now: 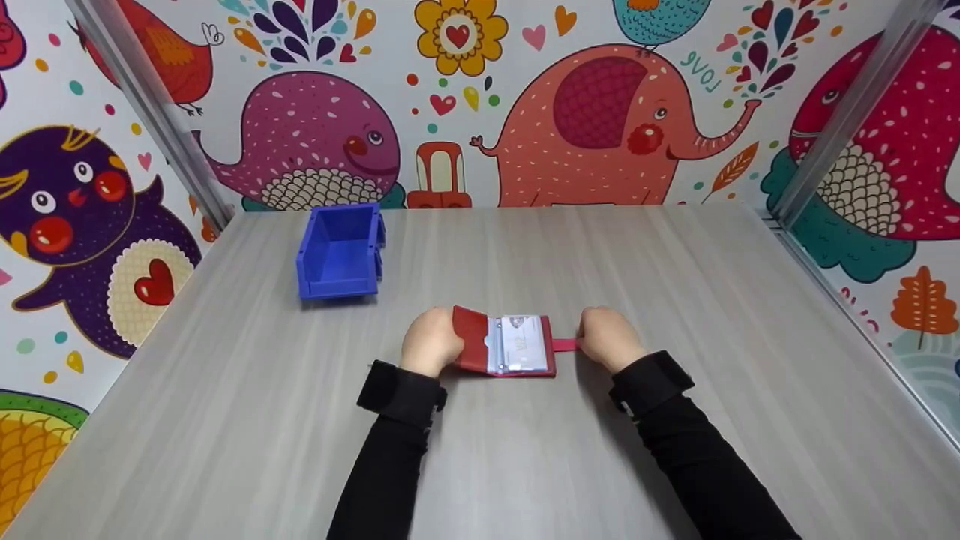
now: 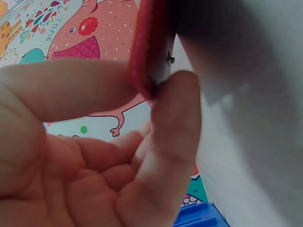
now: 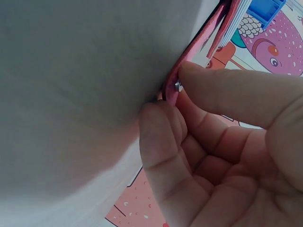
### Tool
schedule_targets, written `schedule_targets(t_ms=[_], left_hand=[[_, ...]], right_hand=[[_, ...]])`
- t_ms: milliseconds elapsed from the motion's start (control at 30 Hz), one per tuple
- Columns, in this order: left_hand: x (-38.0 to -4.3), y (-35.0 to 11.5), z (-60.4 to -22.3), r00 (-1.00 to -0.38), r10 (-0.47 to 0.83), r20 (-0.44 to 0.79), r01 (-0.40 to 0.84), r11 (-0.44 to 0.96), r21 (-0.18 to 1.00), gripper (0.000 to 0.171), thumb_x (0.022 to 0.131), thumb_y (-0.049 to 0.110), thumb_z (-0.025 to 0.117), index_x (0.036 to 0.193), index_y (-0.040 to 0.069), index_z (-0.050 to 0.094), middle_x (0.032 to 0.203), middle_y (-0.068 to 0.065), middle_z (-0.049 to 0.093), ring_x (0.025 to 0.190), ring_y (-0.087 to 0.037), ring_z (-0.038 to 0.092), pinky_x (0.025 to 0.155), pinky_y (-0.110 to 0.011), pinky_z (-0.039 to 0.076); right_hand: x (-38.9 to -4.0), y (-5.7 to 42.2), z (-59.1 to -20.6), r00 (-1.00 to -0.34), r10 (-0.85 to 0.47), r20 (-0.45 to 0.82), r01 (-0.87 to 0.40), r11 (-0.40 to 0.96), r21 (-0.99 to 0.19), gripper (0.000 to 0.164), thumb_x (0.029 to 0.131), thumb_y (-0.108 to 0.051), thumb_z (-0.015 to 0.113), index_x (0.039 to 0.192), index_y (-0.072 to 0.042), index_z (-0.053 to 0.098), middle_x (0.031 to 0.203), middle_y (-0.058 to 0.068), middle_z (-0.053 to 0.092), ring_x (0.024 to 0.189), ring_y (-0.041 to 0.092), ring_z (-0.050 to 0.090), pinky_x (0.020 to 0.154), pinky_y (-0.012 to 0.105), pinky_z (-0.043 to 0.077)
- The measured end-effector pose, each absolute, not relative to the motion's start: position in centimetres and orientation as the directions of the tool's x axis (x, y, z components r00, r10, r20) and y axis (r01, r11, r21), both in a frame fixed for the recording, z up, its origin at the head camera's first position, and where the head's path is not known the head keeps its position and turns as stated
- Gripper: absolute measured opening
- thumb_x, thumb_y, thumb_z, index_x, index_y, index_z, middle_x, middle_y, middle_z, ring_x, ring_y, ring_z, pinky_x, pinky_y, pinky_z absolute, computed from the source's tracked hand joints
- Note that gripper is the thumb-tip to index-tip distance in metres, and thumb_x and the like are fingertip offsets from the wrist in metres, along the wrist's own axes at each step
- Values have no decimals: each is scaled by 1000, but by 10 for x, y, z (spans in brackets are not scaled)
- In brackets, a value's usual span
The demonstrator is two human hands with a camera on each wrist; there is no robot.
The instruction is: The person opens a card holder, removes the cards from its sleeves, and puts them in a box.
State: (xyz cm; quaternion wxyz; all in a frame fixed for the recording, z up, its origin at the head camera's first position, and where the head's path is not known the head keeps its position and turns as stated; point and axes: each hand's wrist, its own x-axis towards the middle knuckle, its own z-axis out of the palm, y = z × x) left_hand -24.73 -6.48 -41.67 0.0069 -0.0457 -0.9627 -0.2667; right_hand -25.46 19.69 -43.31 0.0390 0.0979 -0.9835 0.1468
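A red card holder (image 1: 471, 341) lies opened on the table, with clear plastic sleeves and a pale printed card (image 1: 523, 343) on its right side. My left hand (image 1: 433, 341) pinches the left cover, which is tilted up off the table; in the left wrist view the cover's edge (image 2: 144, 52) sits between thumb and forefinger. My right hand (image 1: 609, 337) pinches the end of the pink-red closure strap (image 1: 565, 344), drawn out to the right. A metal snap (image 3: 178, 86) shows on that strap beside the thumb in the right wrist view.
A blue plastic bin (image 1: 339, 259) stands at the back left of the pale wood-grain table (image 1: 247, 420). Behind it rises a wall panel (image 1: 457, 97) with cartoon animals. Metal posts (image 1: 154, 112) frame the corners.
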Motion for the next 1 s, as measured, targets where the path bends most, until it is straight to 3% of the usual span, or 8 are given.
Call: schedule_targets(t_ms=[1000], left_hand=[[-246, -64, -428, -998, 45, -40, 23, 895, 445, 27, 77, -3, 64, 103, -7, 69, 104, -17, 69, 95, -30, 64, 86, -42, 51]], right_hand=[[-257, 197, -431, -981, -185, 59, -195, 938, -286, 5, 76, 1, 69, 79, 4, 68, 77, 15, 63, 77, 36, 61, 73, 46, 51]])
